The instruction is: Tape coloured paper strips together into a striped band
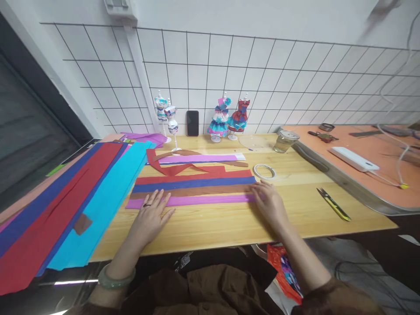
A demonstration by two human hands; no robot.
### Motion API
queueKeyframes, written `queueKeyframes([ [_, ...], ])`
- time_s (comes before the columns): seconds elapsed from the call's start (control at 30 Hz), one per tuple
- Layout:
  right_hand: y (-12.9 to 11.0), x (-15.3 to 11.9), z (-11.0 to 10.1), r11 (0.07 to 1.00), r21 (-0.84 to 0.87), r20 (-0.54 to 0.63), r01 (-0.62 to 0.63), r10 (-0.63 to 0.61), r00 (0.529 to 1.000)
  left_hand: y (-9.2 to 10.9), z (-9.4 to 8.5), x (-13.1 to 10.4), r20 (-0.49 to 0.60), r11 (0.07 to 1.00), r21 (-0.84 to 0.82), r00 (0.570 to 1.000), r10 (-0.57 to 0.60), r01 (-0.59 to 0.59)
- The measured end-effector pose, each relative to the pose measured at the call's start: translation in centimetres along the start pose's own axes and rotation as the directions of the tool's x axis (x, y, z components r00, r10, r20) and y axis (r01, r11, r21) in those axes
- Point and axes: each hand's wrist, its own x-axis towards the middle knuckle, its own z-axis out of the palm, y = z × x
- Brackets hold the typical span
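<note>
My left hand (151,215) lies flat and open, its spread fingertips on the left part of a purple strip (203,201) and the brown strip (197,191) above it. Over at the right end of these strips, my right hand (268,202) rests with loosely bent fingers touching their ends; the thumb's contact is partly hidden. A blue strip (197,184) and a red strip (197,177) run parallel above the brown one. Farther back lie a loose, twisted red strip (177,169) and a lilac strip (200,158). The strips look like thin cloth or crepe paper.
Long coloured sheets (82,201) cover the table's left side and hang over its edge. Small dress forms (219,120) and a phone (193,123) stand at the wall. A tape roll (264,166), a glass cup (285,142) and yellow thread snips (334,204) are to the right.
</note>
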Motion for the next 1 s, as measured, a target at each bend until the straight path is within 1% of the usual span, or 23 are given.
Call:
queueKeyframes([
  [0.03,1.2,0.6,-0.4,0.998,-0.060,-0.015,-0.010,0.009,1.000,0.0,0.0,0.0,0.001,1.000,0.001,1.000,0.000,0.000],
  [0.07,2.5,1.3,-0.7,0.993,-0.121,0.002,-0.013,0.013,1.000,0.0,0.1,0.0,0.001,1.000,0.002,1.000,-0.001,0.001],
  [0.17,5.7,3.1,-1.0,0.969,-0.248,0.090,-0.010,0.033,0.995,0.1,0.0,0.1,-0.015,1.000,-0.007,1.000,-0.009,0.009],
  [0.23,7.0,3.9,-0.7,0.957,-0.290,0.119,-0.020,0.057,0.991,0.1,-0.1,0.1,-0.024,1.000,-0.013,1.000,-0.012,0.011],
  [0.3,7.5,4.3,-0.1,0.953,-0.303,0.128,-0.026,0.068,0.989,0.1,-0.1,0.1,-0.032,1.000,-0.019,0.999,-0.011,0.010],
  [0.4,7.4,4.5,0.8,0.954,-0.298,0.140,-0.025,0.070,0.988,0.0,0.0,0.1,-0.045,0.999,-0.030,0.999,-0.010,0.009],
  [0.5,7.5,4.5,1.3,0.958,-0.284,0.125,-0.038,0.076,0.989,0.0,0.1,0.0,-0.046,0.999,-0.032,0.999,-0.011,0.009],
  [0.6,7.7,4.6,0.9,0.962,-0.269,0.093,-0.056,0.083,0.992,0.0,0.2,0.1,-0.049,0.999,-0.030,0.999,-0.016,0.014],
  [0.67,7.3,5.0,0.4,0.970,-0.235,0.056,-0.062,0.078,0.995,0.0,0.2,0.1,-0.052,0.999,-0.029,0.998,-0.022,0.020],
  [0.73,6.0,5.4,-0.4,0.991,-0.120,-0.013,-0.066,0.065,0.998,0.0,0.1,0.2,-0.053,0.999,-0.032,0.998,-0.024,0.022],
  [0.8,3.4,6.1,-1.3,0.991,0.105,-0.083,-0.085,0.094,0.992,0.1,-0.2,0.2,-0.052,0.999,-0.046,0.999,-0.015,0.012],
  [0.83,1.8,6.5,-1.9,0.963,0.243,-0.087,-0.118,0.143,0.986,0.2,-0.4,0.2,-0.051,0.998,-0.064,0.999,-0.007,0.004],
  [0.87,0.0,6.9,-2.4,0.898,0.405,-0.054,-0.172,0.211,0.976,0.3,-0.7,0.3,-0.048,0.996,-0.091,0.999,0.002,-0.006],
  [0.9,-1.9,7.3,-3.1,0.776,0.585,0.001,-0.233,0.287,0.958,0.5,-1.1,0.4,-0.043,0.992,-0.128,0.999,0.012,-0.018],
  [0.93,-3.8,7.8,-3.6,0.620,0.728,0.105,-0.292,0.321,0.941,0.8,-1.5,0.6,-0.039,0.984,-0.174,0.999,0.022,-0.029],
  [0.97,-5.6,8.2,-4.2,0.441,0.835,0.191,-0.328,0.325,0.926,1.2,-2.1,0.8,-0.031,0.973,-0.229,0.999,0.032,-0.038],
  [1.0,-7.2,8.8,-4.5,0.269,0.893,0.281,-0.361,0.292,0.914,1.5,-2.7,1.2,-0.030,0.956,-0.291,0.999,0.039,-0.046],
])
